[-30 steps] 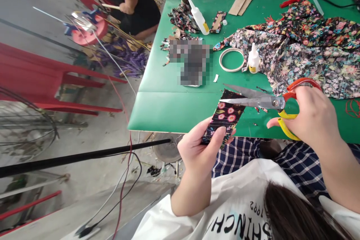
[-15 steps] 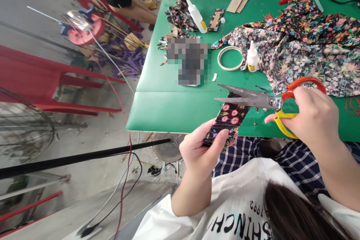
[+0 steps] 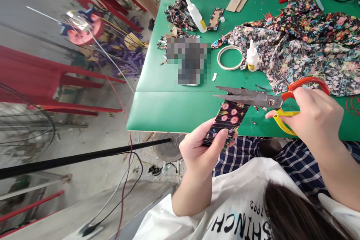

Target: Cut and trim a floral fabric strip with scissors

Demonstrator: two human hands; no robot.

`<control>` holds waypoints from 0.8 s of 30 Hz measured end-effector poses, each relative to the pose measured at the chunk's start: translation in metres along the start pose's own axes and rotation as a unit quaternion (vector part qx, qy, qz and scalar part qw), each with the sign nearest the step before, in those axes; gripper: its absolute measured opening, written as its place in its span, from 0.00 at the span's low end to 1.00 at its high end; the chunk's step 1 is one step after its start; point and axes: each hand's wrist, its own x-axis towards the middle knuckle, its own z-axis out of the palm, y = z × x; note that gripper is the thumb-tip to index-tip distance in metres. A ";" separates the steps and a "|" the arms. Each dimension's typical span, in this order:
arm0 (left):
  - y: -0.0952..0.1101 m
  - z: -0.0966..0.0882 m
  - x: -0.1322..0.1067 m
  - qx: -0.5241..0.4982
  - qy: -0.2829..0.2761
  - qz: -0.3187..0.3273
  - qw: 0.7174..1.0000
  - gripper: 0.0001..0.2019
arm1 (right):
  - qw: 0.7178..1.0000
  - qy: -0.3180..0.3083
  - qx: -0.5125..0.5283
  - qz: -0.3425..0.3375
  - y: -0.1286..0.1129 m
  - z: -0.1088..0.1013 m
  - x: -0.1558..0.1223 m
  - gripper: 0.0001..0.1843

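My left hand (image 3: 201,146) pinches the lower end of a strip of black floral fabric (image 3: 230,117), held upright over the near edge of the green table (image 3: 174,105). My right hand (image 3: 312,114) grips a pair of scissors (image 3: 254,99) by their red and yellow handles. The steel blades point left, nearly closed, across the strip's upper end.
A large floral cloth (image 3: 303,48) covers the table's right side. Two glue bottles (image 3: 252,58) (image 3: 194,13), a tape ring (image 3: 230,58), cardboard pieces (image 3: 238,1) and fabric scraps (image 3: 178,17) lie further back. Red benches (image 3: 56,78), cables and a black pole (image 3: 84,157) are on the floor at left.
The scissor blades have closed further across the top of the strip. My right hand has shifted slightly right. A person at the far left has moved out of view.
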 end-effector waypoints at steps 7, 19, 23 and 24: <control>0.000 0.000 0.001 0.008 0.001 0.001 1.000 0.10 | 1.000 -0.010 -0.015 0.008 -0.001 0.001 -0.002 0.20; 0.000 0.000 0.003 -0.001 0.001 0.032 0.999 0.08 | 0.999 -0.021 0.045 -0.003 0.004 0.005 0.002 0.30; -0.002 -0.001 0.002 0.011 -0.002 0.038 0.999 0.09 | 0.999 -0.019 0.029 -0.015 0.002 0.006 0.002 0.32; -0.002 -0.001 0.002 0.013 -0.007 0.042 0.999 0.09 | 0.999 -0.013 0.028 -0.014 0.002 0.006 0.002 0.30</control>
